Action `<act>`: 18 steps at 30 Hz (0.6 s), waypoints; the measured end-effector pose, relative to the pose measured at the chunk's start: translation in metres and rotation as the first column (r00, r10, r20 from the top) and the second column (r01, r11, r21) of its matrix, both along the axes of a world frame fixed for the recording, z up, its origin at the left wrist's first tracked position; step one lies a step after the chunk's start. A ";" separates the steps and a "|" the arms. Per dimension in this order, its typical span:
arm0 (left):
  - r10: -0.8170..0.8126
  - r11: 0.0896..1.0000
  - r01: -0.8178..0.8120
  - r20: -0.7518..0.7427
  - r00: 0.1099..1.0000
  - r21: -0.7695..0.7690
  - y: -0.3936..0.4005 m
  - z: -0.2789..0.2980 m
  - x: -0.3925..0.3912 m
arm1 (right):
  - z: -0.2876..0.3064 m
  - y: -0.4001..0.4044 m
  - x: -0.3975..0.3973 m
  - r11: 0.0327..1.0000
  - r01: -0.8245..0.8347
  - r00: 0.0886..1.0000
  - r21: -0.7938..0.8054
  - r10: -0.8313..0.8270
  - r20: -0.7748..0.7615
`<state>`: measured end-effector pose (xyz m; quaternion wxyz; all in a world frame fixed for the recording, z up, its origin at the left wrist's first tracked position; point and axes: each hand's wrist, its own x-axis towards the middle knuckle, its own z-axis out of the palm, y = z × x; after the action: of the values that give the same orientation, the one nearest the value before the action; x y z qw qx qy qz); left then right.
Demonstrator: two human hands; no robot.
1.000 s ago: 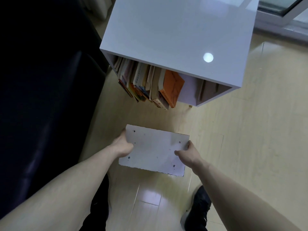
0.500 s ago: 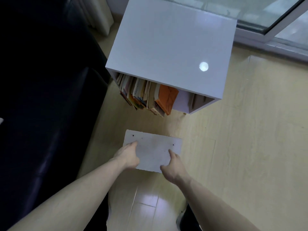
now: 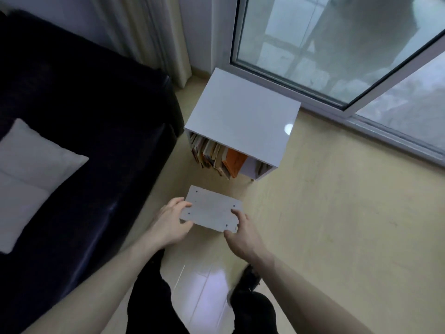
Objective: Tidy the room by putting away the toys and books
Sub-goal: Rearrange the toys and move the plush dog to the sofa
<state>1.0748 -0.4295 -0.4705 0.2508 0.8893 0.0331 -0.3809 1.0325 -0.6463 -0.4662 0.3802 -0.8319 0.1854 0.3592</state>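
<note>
Both hands hold one pale grey board (image 3: 212, 212) just below the middle of the frame. On the board's left edge the left hand (image 3: 171, 224) grips it, thumb lying on the top face and the other fingers curled underneath. The right hand (image 3: 242, 233) grips the lower right corner, its thumb (image 3: 235, 213) pressed on top near a small dark hole, the rest of its fingers hidden under the board. The board is flat and rectangular, with small dark holes near its corners and a rough lower edge; it is held above the floor (image 3: 337, 225), tilted slightly so that its far edge points toward the upper right of the frame.

Just above the board in the picture stands a white cabinet (image 3: 243, 121), its glossy top catching a round spot of light near the right side. Its open front faces the person, and a row of books (image 3: 212, 156) leans inside the left part, with an orange book (image 3: 234, 162) at the right end of the row. The space to the right of the orange book holds a few thin items that are too dim to tell.

A dark sofa (image 3: 84, 131) fills the left of the frame, with a white cushion (image 3: 31, 169) on it at the far left. Curtains (image 3: 154, 32) hang at the upper middle, and a sliding glass door (image 3: 337, 44) takes up the upper right. The floor is light wood. The person's dark trousers (image 3: 154, 307) and a dark shoe (image 3: 249, 277) show at the bottom, between the forearms.
</note>
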 end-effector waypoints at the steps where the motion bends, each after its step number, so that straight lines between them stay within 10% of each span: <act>1: 0.015 1.000 -0.015 0.024 1.000 -0.020 0.005 0.034 -0.008 | 0.033 -0.002 -0.005 1.000 -0.019 1.000 -0.003 0.019 0.022; 18: -0.420 0.893 0.451 0.342 0.840 -0.010 0.064 0.267 0.074 | 0.261 0.049 -0.038 0.976 0.217 0.931 0.010 -0.210 0.299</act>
<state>1.1487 -0.3658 -0.2038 0.1994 0.9123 -0.2297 -0.2741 0.9941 -0.5973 -0.2050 0.4310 -0.8557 0.2193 0.1841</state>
